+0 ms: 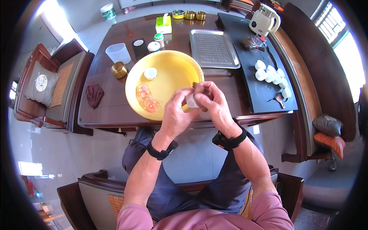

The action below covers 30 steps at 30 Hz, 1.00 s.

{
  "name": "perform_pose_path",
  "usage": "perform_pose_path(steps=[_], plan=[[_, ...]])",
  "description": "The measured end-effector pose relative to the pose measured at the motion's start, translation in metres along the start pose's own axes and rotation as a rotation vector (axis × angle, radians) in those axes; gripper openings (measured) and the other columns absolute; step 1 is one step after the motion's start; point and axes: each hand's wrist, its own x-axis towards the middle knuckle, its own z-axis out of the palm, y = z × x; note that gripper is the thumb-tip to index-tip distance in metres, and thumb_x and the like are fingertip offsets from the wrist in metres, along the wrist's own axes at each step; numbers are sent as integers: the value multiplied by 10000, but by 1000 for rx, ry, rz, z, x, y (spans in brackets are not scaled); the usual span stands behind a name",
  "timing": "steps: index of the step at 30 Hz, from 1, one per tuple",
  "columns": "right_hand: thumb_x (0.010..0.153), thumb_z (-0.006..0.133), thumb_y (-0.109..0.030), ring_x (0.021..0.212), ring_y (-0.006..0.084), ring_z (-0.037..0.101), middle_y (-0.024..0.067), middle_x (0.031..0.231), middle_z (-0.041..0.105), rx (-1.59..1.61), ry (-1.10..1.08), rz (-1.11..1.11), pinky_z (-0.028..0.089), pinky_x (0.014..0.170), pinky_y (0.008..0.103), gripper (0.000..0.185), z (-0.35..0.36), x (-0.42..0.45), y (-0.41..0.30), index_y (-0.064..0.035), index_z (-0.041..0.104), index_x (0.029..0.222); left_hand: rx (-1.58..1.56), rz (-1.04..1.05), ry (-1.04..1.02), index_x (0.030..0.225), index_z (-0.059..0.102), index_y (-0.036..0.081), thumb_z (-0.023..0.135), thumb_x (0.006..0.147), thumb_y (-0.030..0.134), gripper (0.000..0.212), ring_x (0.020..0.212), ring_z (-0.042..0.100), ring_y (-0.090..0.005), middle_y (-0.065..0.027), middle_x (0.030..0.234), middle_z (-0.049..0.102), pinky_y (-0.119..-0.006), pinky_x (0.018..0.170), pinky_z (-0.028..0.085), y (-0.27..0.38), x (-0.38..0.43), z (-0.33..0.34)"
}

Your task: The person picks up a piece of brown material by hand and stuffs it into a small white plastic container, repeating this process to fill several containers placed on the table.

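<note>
Over the near right rim of a yellow plastic basin point(172, 66), both hands meet at a small white cup point(192, 101). My left hand point(178, 110) grips the cup from its left side. A brown cloth point(203, 108) is bunched in my right hand point(215, 102) and pressed against the cup; fingers hide much of both. Inside the basin, another white cup point(150, 74) lies near the left wall. Two clear glasses with orange patterns, one glass point(143, 91) behind the other glass point(151, 104), lie closer to me.
Several white cups point(269, 75) stand on a black tea tray point(244, 57) at right, with an electric kettle point(263, 21) behind. A perforated metal tray point(214, 49) is beyond the basin. To the left are a brass bowl point(119, 70), a plastic container point(118, 53) and a crumpled cloth point(95, 95).
</note>
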Motion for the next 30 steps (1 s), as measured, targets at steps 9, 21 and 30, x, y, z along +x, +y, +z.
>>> perform_pose_path(steps=[9,21,30], plan=[[911,644,-50,833,71,574,28,937,609,51,58,-117,500,735,214,235,7,0,11,-23,537,1119,137,81,113,1155,600,18,798,704,-7,493,1086,629,-289,-133,1207,601,-368,934,525,1,2,5],[830,736,-107,840,99,567,41,958,583,-159,2,-174,513,813,255,420,4,1,7,2,507,1165,277,228,65,1189,582,30,779,664,-65,568,1095,597,-316,-129,1216,559,-392,912,520,0,1,5],[919,626,-42,654,49,431,-28,867,524,286,-101,63,360,580,199,331,-13,6,-4,-1,528,1233,-388,-179,-67,1349,528,22,716,819,-30,565,1202,574,-199,-97,1314,573,-316,1039,466,0,3,-8]])
